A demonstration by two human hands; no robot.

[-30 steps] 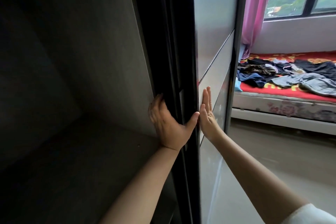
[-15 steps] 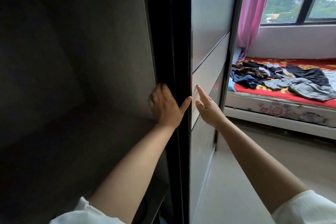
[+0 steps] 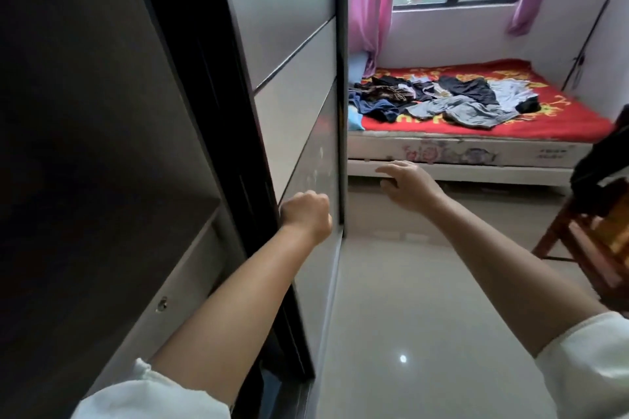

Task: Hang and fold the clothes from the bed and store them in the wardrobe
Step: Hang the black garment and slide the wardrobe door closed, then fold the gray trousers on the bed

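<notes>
Bedroom floor runs to the bed [image 3: 476,146], where the clothes [image 3: 442,102] lie heaped: soft, light, likely best pinched at shoulders. Beside the wardrobe [image 3: 85,146], left hand [image 3: 306,214] is clenched, empty; right hand [image 3: 408,185] hangs relaxed.

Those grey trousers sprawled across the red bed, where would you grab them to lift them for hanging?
Probably at the wider end of the grey trousers, lying toward the bed's front edge, coming from the floor side. They lie flat and crumpled on top of the pile, nothing over them, so a pinch from above there should lift them free. Which end is the waistband is unclear.
</notes>
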